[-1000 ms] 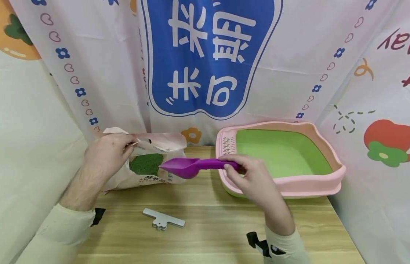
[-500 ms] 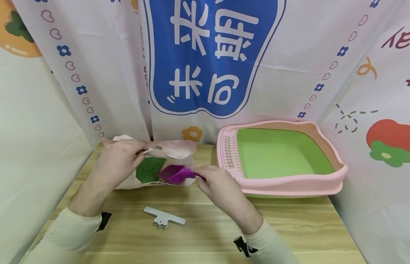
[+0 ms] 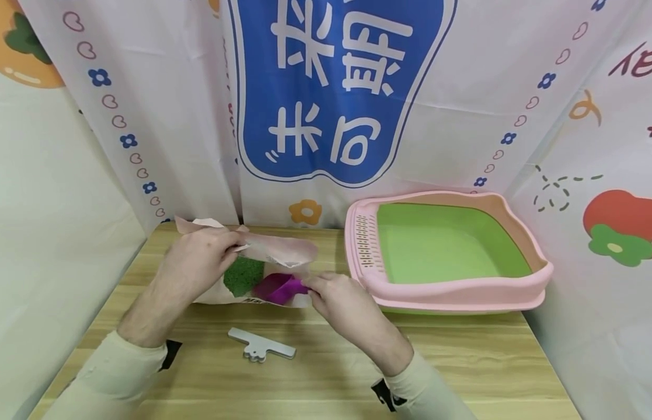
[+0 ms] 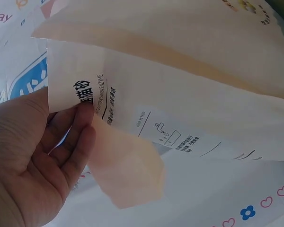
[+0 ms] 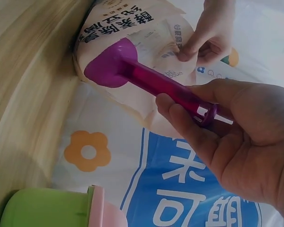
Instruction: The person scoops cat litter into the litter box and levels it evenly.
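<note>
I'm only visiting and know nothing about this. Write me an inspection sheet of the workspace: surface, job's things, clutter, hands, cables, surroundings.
Surface: wood-grain table.
Job's things: open paper bag with green granules inside; purple scoop at its opening; pink-and-green tray to the right.
Clutter: silver clip lying loose in front of the bag.
Hands: left hand pinches the bag; right hand grips the scoop.
Cables: nothing seen.
Surroundings: printed white sheets behind and beside the table.

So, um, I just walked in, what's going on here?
A person's left hand pinches the edge of a paper bag that lies open, with green granules showing inside. The right hand grips a purple scoop by its handle, its blade at the bag's mouth beside the granules. A green tray with a pink rim stands to the right, and a silver clip lies in front.
</note>
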Demonstrator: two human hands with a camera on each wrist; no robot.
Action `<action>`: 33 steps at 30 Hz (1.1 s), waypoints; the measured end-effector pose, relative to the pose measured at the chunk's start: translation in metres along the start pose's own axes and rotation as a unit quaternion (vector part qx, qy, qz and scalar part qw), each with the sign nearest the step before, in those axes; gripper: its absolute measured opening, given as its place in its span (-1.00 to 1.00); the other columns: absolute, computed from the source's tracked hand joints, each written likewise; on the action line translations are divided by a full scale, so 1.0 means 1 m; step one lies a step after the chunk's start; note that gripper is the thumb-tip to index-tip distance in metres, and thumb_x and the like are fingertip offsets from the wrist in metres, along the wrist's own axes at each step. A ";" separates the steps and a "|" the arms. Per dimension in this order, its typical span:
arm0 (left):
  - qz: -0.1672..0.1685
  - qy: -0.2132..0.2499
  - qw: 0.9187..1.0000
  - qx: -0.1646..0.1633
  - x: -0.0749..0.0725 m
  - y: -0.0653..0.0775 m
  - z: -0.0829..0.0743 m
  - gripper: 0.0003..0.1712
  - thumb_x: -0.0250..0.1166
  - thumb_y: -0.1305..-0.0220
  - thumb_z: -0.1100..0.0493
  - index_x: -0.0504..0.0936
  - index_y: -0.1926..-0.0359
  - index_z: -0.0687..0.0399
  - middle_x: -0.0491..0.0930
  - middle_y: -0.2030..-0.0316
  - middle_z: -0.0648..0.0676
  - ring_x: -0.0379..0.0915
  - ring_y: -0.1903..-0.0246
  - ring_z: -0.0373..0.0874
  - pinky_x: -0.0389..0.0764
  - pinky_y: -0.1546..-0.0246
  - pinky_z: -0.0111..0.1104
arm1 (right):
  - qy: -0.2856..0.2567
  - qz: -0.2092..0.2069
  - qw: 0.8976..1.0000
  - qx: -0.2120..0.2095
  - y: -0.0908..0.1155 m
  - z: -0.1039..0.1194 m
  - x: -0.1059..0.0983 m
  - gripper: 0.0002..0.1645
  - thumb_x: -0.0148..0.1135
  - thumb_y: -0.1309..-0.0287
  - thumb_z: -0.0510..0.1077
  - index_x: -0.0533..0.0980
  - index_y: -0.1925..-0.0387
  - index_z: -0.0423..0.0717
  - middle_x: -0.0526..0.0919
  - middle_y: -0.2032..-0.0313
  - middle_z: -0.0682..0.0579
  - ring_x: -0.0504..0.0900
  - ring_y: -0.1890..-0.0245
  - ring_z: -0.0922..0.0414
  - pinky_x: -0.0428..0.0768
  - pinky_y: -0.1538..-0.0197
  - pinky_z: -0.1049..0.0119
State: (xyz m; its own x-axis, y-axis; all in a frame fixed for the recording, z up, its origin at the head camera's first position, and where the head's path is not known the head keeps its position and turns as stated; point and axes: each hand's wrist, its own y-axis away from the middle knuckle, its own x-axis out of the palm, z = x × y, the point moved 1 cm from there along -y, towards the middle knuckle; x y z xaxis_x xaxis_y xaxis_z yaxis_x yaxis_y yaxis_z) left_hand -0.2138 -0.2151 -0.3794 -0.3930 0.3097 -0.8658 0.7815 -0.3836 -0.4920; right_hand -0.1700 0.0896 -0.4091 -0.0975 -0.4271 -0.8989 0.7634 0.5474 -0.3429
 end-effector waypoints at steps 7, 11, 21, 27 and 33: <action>0.001 0.018 1.000 0.025 0.007 0.001 -0.003 -0.86 0.63 -0.45 0.30 0.95 0.02 0.08 0.99 0.10 0.15 0.96 0.16 0.20 0.94 0.14 0.14 | 0.003 0.022 1.000 -0.002 -0.005 0.005 0.002 -0.70 0.43 -0.67 -0.19 0.82 -0.28 -0.04 0.95 -0.20 -0.06 0.97 -0.13 -0.04 0.98 -0.12 0.07; -0.007 0.015 1.000 0.021 0.006 0.001 -0.003 -0.87 0.63 -0.47 0.28 0.94 0.02 0.07 0.99 0.06 0.17 0.96 0.12 0.23 0.94 0.12 0.14 | 0.016 0.022 1.000 -0.004 -0.009 0.009 0.006 -0.73 0.43 -0.68 -0.17 0.82 -0.26 -0.04 0.96 -0.12 -0.03 0.96 -0.06 0.00 0.97 -0.06 0.12; 0.000 0.021 1.000 0.010 0.010 0.001 0.001 -0.89 0.61 -0.52 0.24 0.95 0.00 0.03 0.99 0.07 0.14 0.95 0.12 0.20 0.92 0.16 0.16 | 0.021 0.045 0.999 -0.004 -0.017 0.016 0.021 -0.74 0.38 -0.72 -0.17 0.81 -0.26 -0.05 0.96 -0.13 0.00 0.96 -0.07 0.03 0.97 -0.12 0.16; -0.006 0.023 1.000 0.005 0.014 0.001 0.008 -0.89 0.62 -0.50 0.26 0.94 0.03 0.03 0.99 0.07 0.12 0.96 0.10 0.24 0.93 0.13 0.19 | 0.046 0.044 0.998 -0.009 -0.023 0.021 0.031 -0.74 0.37 -0.74 -0.14 0.81 -0.26 -0.03 0.96 -0.07 0.02 0.97 0.02 0.05 0.97 -0.02 0.19; -0.017 0.011 1.000 0.003 0.016 0.004 0.016 -0.90 0.65 -0.43 0.26 0.90 0.11 0.03 0.98 0.02 0.16 0.94 0.19 0.24 0.89 0.28 0.17 | 0.050 0.048 0.998 -0.003 -0.030 0.023 0.041 -0.75 0.35 -0.76 -0.12 0.81 -0.25 0.01 0.96 -0.02 0.05 0.95 0.02 0.08 0.96 0.04 0.22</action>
State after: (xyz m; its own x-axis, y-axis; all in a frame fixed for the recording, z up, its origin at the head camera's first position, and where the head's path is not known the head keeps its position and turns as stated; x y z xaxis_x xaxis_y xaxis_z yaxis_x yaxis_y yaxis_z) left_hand -0.2246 -0.2252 -0.3968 -0.4074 0.3423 -0.8467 0.7650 -0.3785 -0.5211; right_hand -0.1823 0.0394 -0.4299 -0.0872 -0.2997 -0.9500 0.7686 0.5865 -0.2556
